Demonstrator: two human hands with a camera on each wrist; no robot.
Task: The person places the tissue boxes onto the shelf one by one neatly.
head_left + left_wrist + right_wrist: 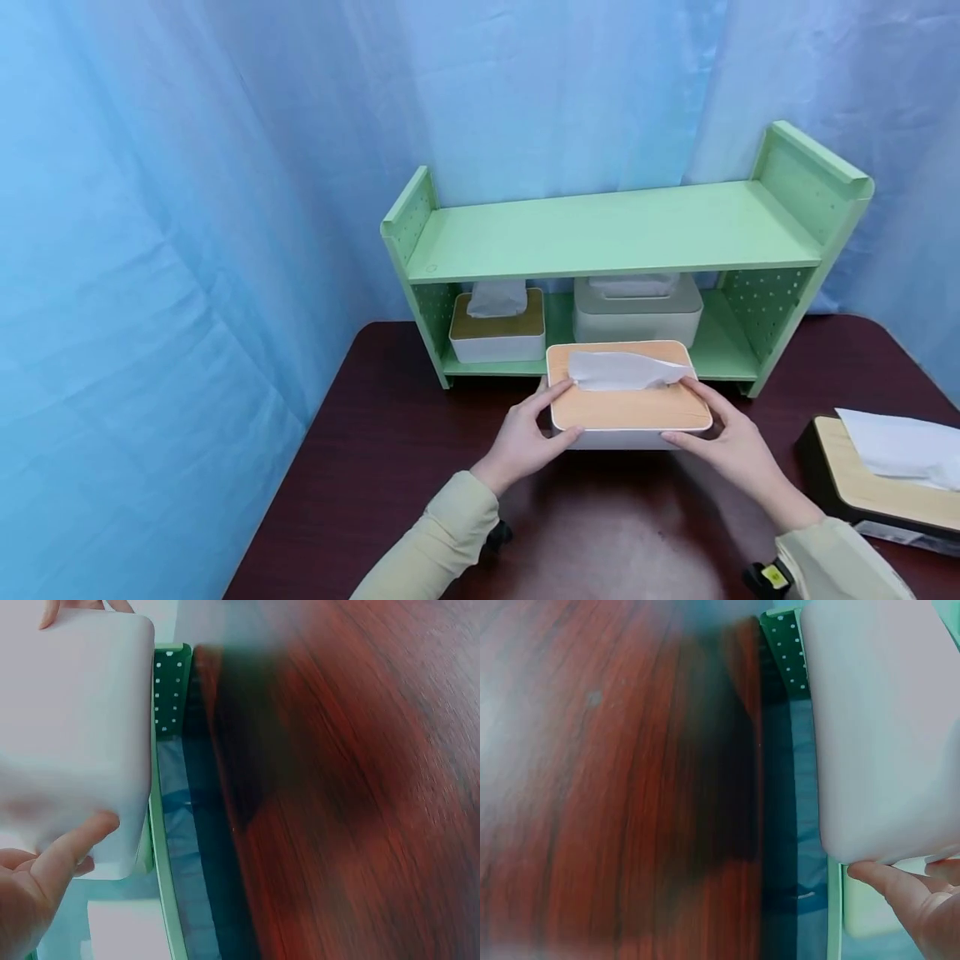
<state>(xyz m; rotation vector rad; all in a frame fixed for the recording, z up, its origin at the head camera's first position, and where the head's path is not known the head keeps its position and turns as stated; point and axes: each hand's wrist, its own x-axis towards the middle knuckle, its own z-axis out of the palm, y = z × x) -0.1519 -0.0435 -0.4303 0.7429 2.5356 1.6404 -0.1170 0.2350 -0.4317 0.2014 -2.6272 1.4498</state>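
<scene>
- Head view: the left hand [522, 435] and right hand [735, 442] grip opposite ends of a wood-lidded white tissue box [633, 410], held above the worktop [360, 483] in front of the green shelf [615, 233]. A brown-lidded box [498, 347] and a grey box [637, 323] stand on its lower level; a black-sided box [870, 493] lies at right.
- Left wrist view: the left thumb presses the tissue box's smooth white surface.
- Right wrist view: the right thumb touches the box's near edge; the shelf's perforated side panel [787, 652] shows beyond.
</scene>
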